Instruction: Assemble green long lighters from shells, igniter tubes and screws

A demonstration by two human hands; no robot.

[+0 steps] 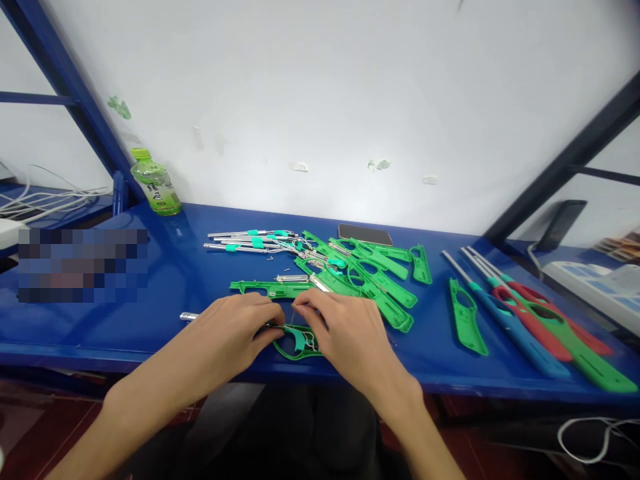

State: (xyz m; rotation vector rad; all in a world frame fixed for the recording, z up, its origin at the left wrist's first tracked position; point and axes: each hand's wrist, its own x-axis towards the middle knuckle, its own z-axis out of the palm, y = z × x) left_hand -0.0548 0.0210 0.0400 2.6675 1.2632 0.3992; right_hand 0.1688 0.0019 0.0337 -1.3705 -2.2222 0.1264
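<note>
An opened green stick lighter [295, 350] lies at the table's near edge, with a teal trigger and small inner parts showing. Its metal tube [189, 317] sticks out to the left beyond my left hand [245, 327]. The thumb and fingers of that hand are closed round the lighter's front part. Just above the handle, my right hand [345, 327] has thumb and forefinger pinched together; what is between them is too small to make out. Directly behind my hands lies a green half shell [273, 289], and a pile of green shells [380, 287] spreads to the right.
Metal lighter tubes [240, 241] with teal parts and wires lie behind the hands. A phone [365, 234] and a green drink bottle [156, 183] are near the wall. To the right are a loose green shell [467, 317] and blue [520, 333], red and green whole lighters.
</note>
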